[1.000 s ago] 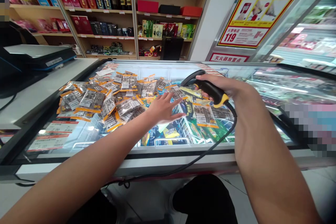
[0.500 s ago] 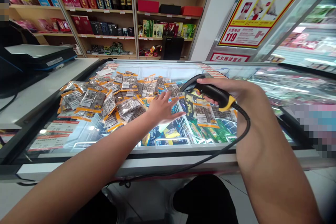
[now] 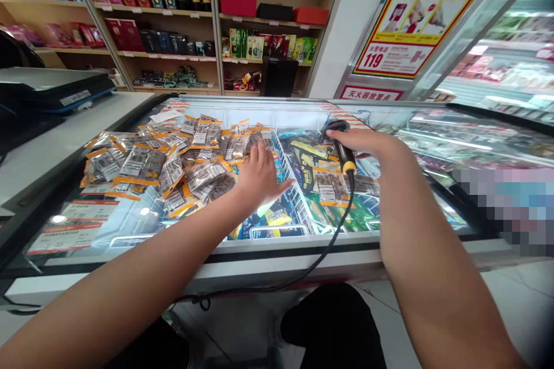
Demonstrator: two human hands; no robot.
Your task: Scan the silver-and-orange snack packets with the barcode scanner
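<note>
The left hand (image 3: 260, 177) is spread flat with its palm down, fingers reaching away from the wearer and thumb stuck out to the right. It lies over the right-hand end of a pile of packets (image 3: 206, 134); whether the fingertips press on one or hover just above cannot be told. The right hand (image 3: 360, 141) is wrapped around the handle of a scanner (image 3: 345, 153), thumb along its upper side.

The scanner is to the right of the left hand. Its long axis runs mostly away from the wearer: the head is at the far end, tipped a little left, and the cable (image 3: 324, 253) leaves the near end and drops over the freezer (image 3: 363, 256) rim. Which way the window faces is hidden.

The packets lie on the freezer glass to the left of the left hand, overlapping, their long axes at mixed angles, many with white labels up. A lone packet (image 3: 332, 189) lies just on the near side of the right hand, label up, one orange edge towards the wearer.

This seems a handling step, scanner at the ready; lifting any packet would call for curling the left fingers around an edge.
</note>
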